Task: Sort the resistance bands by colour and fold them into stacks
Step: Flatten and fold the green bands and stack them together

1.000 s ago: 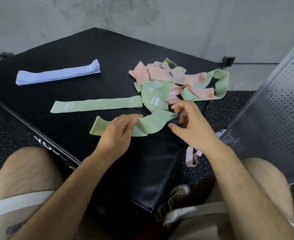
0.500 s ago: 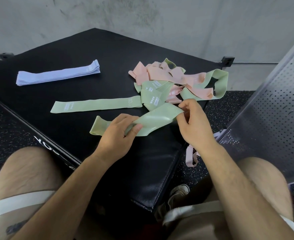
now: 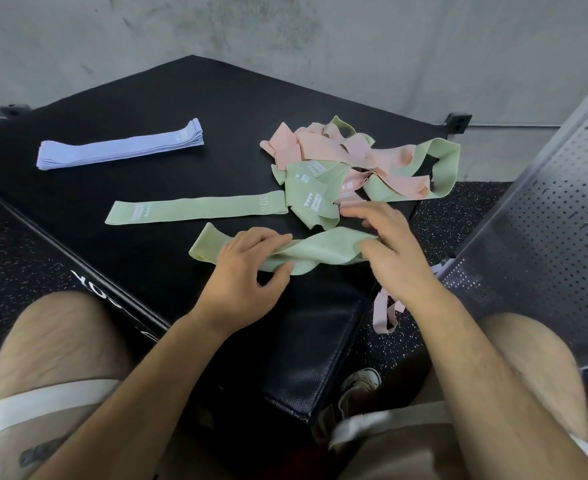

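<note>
Soft, even, fairly bright light falls from overhead, leaving the grey wall flat and without glare. Shadows are faint: a thin one lies under the green band and the left hand. The black desk shows a dull sheen at its near corner. The right hand's fingertips are motion-blurred. Wide-angle distortion bends the perforated panel at the right of the frame, and the bottom edge is soft.

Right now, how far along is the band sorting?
Done: the purple stack is folded; a flat green band is laid out. In hand: the left hand and right hand hold a twisted green band. Left: the pink-and-green tangle, plus a pink band below the black platform.
</note>
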